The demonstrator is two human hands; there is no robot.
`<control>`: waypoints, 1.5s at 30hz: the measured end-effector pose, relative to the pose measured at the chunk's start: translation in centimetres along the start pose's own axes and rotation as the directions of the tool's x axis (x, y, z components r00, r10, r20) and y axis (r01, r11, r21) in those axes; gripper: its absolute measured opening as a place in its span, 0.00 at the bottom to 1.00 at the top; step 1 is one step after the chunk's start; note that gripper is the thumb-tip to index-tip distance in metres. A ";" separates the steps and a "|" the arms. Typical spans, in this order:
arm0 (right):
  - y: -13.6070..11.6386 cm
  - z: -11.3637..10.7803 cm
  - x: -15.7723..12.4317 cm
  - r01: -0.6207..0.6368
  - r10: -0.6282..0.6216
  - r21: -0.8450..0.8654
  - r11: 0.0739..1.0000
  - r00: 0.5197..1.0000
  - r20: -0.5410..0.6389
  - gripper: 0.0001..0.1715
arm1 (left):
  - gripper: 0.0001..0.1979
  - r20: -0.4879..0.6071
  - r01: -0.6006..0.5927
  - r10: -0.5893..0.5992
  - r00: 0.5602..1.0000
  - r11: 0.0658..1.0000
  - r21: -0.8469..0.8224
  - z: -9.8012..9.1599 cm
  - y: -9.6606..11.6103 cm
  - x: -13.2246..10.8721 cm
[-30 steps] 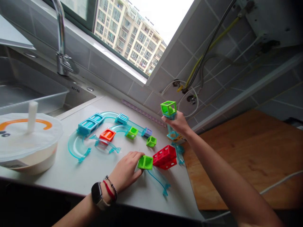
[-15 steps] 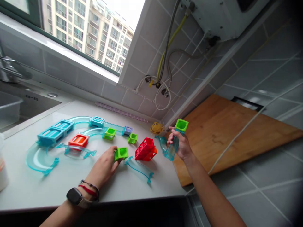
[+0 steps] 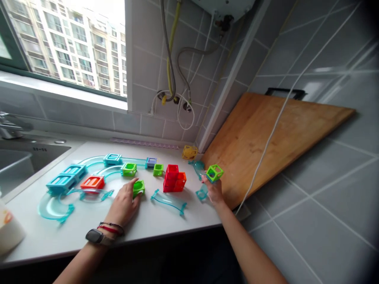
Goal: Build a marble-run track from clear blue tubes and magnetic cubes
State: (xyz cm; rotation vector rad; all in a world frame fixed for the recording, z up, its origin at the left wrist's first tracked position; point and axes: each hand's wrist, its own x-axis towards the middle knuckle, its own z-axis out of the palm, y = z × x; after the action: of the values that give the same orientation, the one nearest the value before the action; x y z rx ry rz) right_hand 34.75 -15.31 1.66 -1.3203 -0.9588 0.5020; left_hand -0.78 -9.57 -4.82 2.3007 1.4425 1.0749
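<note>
My left hand (image 3: 126,201), with a watch at the wrist, has its fingers closed round a green cube block (image 3: 138,188) low over the white counter. Over on the right, my right hand (image 3: 215,191) grips a second green open-frame cube (image 3: 214,172) with a clear blue track piece (image 3: 202,193) joined to it. Between the hands stand stacked red blocks (image 3: 173,179), and a loose blue track piece (image 3: 169,203) lies in front of them. Left of my left hand are blue cubes (image 3: 65,179), an orange-red cube (image 3: 92,183) and curved tracks (image 3: 55,209) linked together.
A wooden cutting board (image 3: 260,134) leans on the wall at the right, with a white cord (image 3: 274,130) hanging across it. A yellow frame block (image 3: 189,152) sits in the back corner. The sink (image 3: 50,152) is at the left, and a white container (image 3: 10,230) stands near it.
The view has turned and levelled out. My left hand has brought its green cube down and left. The green cube in my right hand has tipped and sits lower.
</note>
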 end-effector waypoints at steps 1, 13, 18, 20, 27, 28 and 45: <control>0.5 -0.1 -0.2 0.005 -0.004 -0.021 1.000 1.000 0.016 0.20 | 0.27 0.003 0.002 -0.002 1.000 1.000 0.007 -0.1 0.2 0.0; 4.2 -1.1 -2.0 0.015 -0.012 -0.029 0.999 0.993 0.116 0.19 | 0.20 -0.241 -0.074 0.036 0.970 0.986 -0.152 -4.7 6.9 -0.6; 2.8 -1.5 -3.3 0.163 -0.144 -0.156 0.974 0.982 0.126 0.10 | 0.19 -0.128 -0.215 0.184 0.974 0.932 -0.292 -7.7 15.7 -0.1; 1.3 -1.6 -4.3 0.332 -0.266 -0.270 0.904 0.931 0.251 0.12 | 0.28 0.013 -0.256 0.270 0.963 0.924 -0.283 -8.6 18.9 0.2; -3.6 -0.9 -6.5 0.728 -0.503 -0.379 0.572 0.676 0.539 0.13 | 0.26 0.250 -0.291 0.305 0.919 0.952 -0.092 -7.0 22.7 -0.1; -3.6 -1.0 -6.2 0.748 -0.510 -0.381 0.543 0.655 0.558 0.13 | 0.22 0.227 -0.286 0.301 0.926 0.953 -0.101 -6.7 22.6 -0.5; 1.5 -1.0 -0.7 0.388 -0.108 -0.713 0.584 0.908 0.405 0.23 | 0.21 0.098 -0.010 0.018 0.995 0.996 -0.087 -7.0 7.5 -5.0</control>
State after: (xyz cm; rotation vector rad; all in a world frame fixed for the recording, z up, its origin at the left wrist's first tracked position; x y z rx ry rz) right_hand 35.42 -16.12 0.08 -1.8696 -1.7519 0.0301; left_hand -1.66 -18.84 1.85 2.2729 1.3190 0.9921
